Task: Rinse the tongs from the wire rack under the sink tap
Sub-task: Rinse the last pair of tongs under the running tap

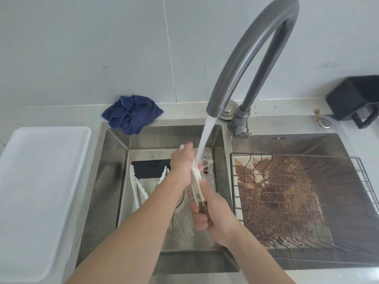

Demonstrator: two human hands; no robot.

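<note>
White tongs with a dark handle end are held over the left sink basin. My right hand grips the handle end. My left hand is wrapped around the upper part of the arms. Water runs from the curved grey tap onto the tongs just beside my left hand. The wire rack sits in the right basin with nothing on it.
Two more white tongs lie in the left basin on a dark and light mat. A blue cloth is bunched at the basin's back edge. A white tray lies on the left counter, a black container at far right.
</note>
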